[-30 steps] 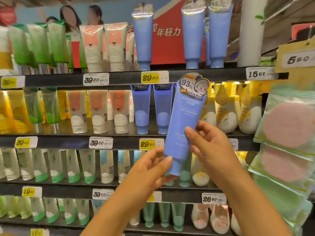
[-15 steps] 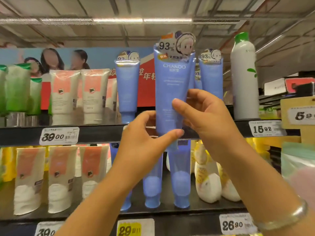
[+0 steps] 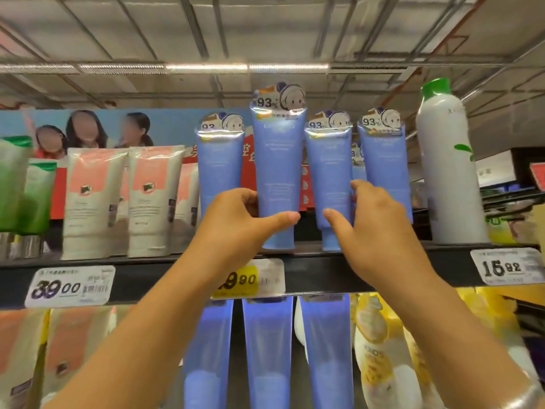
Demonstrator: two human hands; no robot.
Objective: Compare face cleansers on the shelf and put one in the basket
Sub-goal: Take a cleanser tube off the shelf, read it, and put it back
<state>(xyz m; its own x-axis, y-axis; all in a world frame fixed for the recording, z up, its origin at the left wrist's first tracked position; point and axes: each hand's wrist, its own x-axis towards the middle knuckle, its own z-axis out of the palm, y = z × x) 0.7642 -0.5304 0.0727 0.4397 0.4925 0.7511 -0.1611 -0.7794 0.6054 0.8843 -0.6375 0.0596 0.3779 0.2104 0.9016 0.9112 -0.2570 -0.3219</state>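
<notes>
Left hand (image 3: pixel 236 219) grips blue cleanser tube (image 3: pixel 278 172), thumb across its front, tube upright with cap on top shelf (image 3: pixel 383 278) among matching tubes. Right hand (image 3: pixel 371 219) fingers relaxed, touching neighbouring tube (image 3: pixel 328 172), not gripping.

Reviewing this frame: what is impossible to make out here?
All in the head view:
- Yellow price tag: first digits hidden behind the left forearm.
- Small print on the tall blue cleanser tube held by the left hand: blurred, unreadable.
- Right hand: fingertips hidden behind the neighbouring blue tube; grip unclear.
- Shopping basket: out of frame.
- White bottle with green cap: label too faint.
</notes>
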